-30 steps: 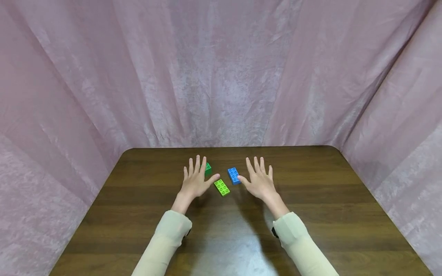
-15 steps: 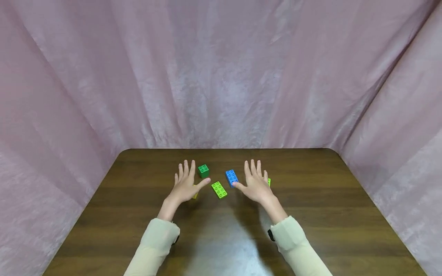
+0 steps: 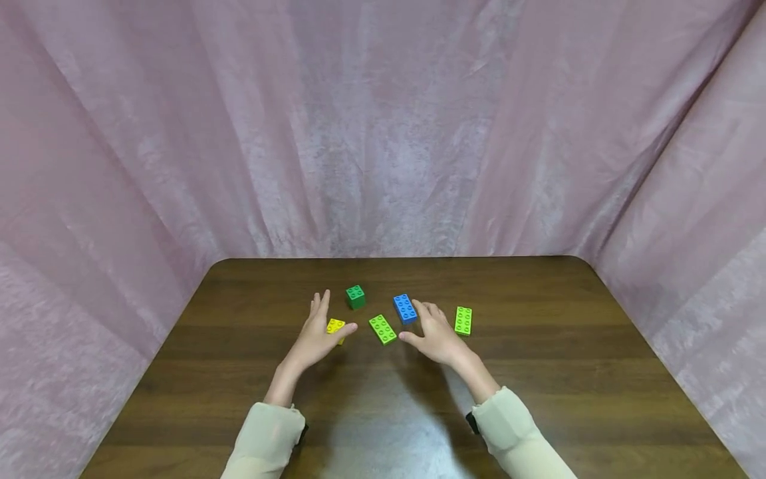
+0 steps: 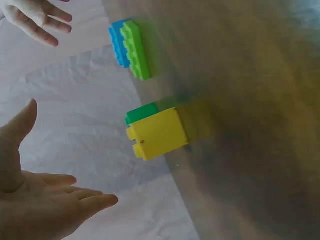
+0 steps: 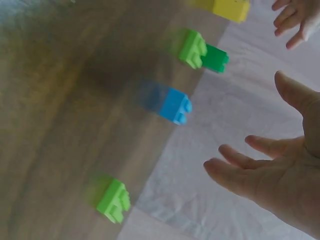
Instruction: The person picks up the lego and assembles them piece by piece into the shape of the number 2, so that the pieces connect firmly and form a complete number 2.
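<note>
Hung across the whole background, a pink curtain (image 3: pixel 383 133) in soft folds. Below, a dark wood-grained worktop (image 3: pixel 568 372) with pale glare between two pale green sleeves (image 3: pixel 266 436). Left hand (image 3: pixel 312 339): raised by the yellow brick, grip spread wide, thumb well away from the fingers, holding nothing. Right hand (image 3: pixel 439 339): near the blue brick, fingers slightly bent, grip gapped and without hold of anything. Likeliest mishap, as a judgement: a fingertip knock to the blue brick from lowering the right hand too close, or a thumb bump to the neighbouring central lime brick for want of room; on the left, a fumble from partial masking by the hand. Lying studs up, blue brick (image 3: pixel 405 309): oblong, two rows of four studs. Similarly oblong but seemingly thinner, central lime brick (image 3: pixel 383 330), angled, and outer lime brick (image 3: pixel 463 320), beyond the right hand. Yellow brick (image 3: pixel 336 326): partly covered, full length untellable. Farther back, dark green brick (image 3: pixel 356 297): blocky, four studs.
</note>
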### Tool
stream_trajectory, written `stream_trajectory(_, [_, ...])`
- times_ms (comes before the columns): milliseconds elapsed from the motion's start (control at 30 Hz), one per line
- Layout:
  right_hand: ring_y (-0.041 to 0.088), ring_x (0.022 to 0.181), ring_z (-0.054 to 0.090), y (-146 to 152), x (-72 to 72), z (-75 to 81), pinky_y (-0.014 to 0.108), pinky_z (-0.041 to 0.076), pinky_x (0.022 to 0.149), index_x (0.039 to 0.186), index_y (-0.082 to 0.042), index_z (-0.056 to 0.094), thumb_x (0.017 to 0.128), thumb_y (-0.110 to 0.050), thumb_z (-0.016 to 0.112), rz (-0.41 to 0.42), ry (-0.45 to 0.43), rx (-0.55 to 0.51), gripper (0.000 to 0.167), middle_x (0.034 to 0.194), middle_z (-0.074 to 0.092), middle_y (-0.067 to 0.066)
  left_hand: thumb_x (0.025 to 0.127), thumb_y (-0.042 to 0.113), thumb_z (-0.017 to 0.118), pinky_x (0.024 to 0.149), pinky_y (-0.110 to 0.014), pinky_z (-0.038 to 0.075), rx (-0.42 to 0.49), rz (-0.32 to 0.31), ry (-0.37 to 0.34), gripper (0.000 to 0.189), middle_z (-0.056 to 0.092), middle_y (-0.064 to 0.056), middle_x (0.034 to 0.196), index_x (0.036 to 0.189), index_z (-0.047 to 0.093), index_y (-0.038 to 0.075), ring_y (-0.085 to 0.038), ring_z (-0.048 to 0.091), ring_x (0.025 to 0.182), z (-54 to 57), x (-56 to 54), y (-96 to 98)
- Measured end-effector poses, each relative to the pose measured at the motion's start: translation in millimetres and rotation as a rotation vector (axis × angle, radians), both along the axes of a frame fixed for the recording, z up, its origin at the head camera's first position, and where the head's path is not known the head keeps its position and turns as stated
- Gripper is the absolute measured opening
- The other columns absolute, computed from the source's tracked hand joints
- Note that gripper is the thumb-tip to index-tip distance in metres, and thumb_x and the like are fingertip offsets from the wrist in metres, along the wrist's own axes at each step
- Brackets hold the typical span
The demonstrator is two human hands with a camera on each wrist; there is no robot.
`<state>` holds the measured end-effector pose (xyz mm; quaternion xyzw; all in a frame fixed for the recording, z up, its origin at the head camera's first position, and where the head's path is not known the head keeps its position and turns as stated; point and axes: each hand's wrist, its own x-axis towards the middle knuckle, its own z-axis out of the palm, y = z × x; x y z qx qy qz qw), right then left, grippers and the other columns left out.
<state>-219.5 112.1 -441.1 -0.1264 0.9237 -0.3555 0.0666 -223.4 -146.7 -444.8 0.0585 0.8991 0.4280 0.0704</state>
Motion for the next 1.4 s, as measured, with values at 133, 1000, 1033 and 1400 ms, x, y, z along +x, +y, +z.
stream_trajectory(133, [0.041,0.13,0.047,-5,0.1,-11.0,0.053,0.041,0.107,0.139,0.004,0.044,0.092,-0.023,0.068,-0.024,0.023,-0.011,0.06,0.136,0.05,0.024,0.09,0.038,0.069,0.115,-0.065,0.021,-0.028,0.033,0.028,0.092,0.01,-0.031,0.16,0.153,0.016,-0.003,-0.049,0.012,0.147,-8.7,4.3,-2.8])
stream_trajectory(1000, [0.032,0.098,0.062,-48,-24.8,-38.5,0.046,0.052,0.085,0.115,0.007,0.063,0.08,-0.03,0.08,-0.003,0.077,0.204,0.055,0.111,0.064,0.023,0.084,0.021,0.076,0.097,-0.054,0.047,-0.116,0.195,0.04,0.061,0.058,-0.029,0.119,0.126,0.049,-0.014,-0.041,0.056,0.112,-34.5,-2.3,3.9])
stream_trajectory(1033, [0.032,0.096,0.062,-49,-26.1,-38.9,0.046,0.053,0.083,0.113,0.006,0.064,0.079,-0.031,0.081,-0.008,0.086,0.224,0.053,0.108,0.064,0.022,0.084,0.022,0.075,0.097,-0.054,0.047,-0.117,0.199,0.035,0.061,0.058,-0.029,0.119,0.127,0.049,-0.014,-0.041,0.056,0.112,-34.8,-2.5,3.8])
stream_trajectory(1400, [0.027,0.085,0.061,-62,-33.4,-45.2,0.044,0.056,0.069,0.094,0.0,0.065,0.076,-0.04,0.082,-0.064,0.047,0.377,0.047,0.102,0.063,0.018,0.083,0.019,0.077,0.079,-0.043,0.051,-0.177,0.223,0.056,0.044,0.064,-0.023,0.101,0.109,0.059,-0.012,-0.029,0.059,0.087,-34.1,-7.4,0.2])
